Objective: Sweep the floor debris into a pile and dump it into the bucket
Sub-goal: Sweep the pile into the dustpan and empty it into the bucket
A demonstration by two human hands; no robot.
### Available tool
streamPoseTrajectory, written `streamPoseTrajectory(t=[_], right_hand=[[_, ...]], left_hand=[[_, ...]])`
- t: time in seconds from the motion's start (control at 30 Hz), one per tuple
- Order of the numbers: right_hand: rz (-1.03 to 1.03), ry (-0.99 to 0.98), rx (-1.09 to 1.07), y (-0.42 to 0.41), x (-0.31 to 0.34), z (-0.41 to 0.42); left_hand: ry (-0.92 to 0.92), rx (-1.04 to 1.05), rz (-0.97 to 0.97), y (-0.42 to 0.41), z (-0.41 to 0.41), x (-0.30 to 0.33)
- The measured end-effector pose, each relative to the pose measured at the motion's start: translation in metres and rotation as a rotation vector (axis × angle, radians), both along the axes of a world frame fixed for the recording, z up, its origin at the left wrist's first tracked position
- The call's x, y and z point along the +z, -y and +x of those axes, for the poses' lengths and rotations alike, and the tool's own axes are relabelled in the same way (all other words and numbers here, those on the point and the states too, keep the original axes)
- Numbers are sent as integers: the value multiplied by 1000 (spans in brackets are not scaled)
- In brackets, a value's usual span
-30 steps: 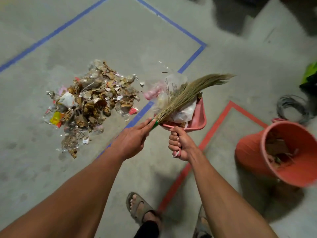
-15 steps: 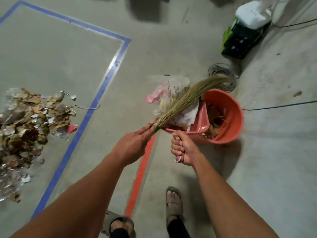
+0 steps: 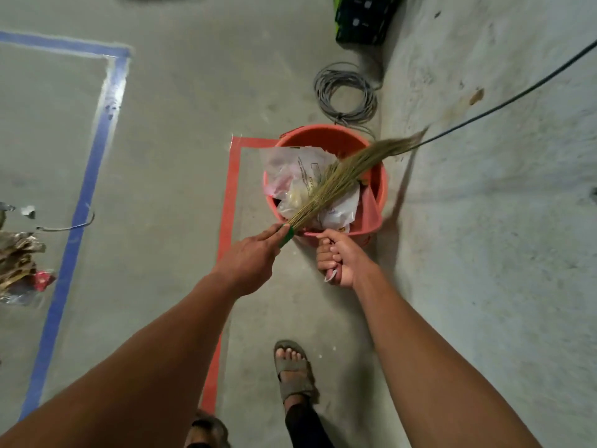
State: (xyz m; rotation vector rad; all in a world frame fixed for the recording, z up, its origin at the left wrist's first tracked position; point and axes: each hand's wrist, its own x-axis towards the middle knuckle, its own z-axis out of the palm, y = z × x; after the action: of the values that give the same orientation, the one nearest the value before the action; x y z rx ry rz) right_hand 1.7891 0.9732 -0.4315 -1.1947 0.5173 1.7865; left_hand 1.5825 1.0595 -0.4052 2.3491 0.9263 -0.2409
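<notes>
While poised over orange bucket (image 3: 378,176) at red tape corner: right hand (image 3: 339,258) fisted round pink dustpan (image 3: 366,215) handle, left hand (image 3: 250,258) gripping grass broom (image 3: 336,181) at green binding, pinning plastic wrappers (image 3: 290,176). Light, crinkly, slippery load; best tipped slowly. Remaining debris pile (image 3: 17,257) at far left floor edge.

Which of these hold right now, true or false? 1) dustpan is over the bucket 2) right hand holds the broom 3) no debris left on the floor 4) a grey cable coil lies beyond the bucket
1) The dustpan is over the bucket: true.
2) The right hand holds the broom: false; it grips the dustpan handle, and the left hand holds the broom.
3) No debris is left on the floor: false; a debris pile lies at the left edge.
4) A grey cable coil lies beyond the bucket: true.
</notes>
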Motion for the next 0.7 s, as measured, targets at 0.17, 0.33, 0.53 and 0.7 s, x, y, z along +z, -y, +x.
streamPoseTrajectory(t=[0.17,0.33,0.53,0.7], right_hand=[[-58,-75,-82,-26,-18,27],[-184,-14,57,-56,-5,61],[-317,192,422,-67,18,87],[-391,506,976,-76,41,93]], left_hand=[[-48,28,-55,-8,19,-23],[-21,41,-38,-26,19,-19],[-2,68,-45,-40,16,4],[12,122,-37,-51,19,22]])
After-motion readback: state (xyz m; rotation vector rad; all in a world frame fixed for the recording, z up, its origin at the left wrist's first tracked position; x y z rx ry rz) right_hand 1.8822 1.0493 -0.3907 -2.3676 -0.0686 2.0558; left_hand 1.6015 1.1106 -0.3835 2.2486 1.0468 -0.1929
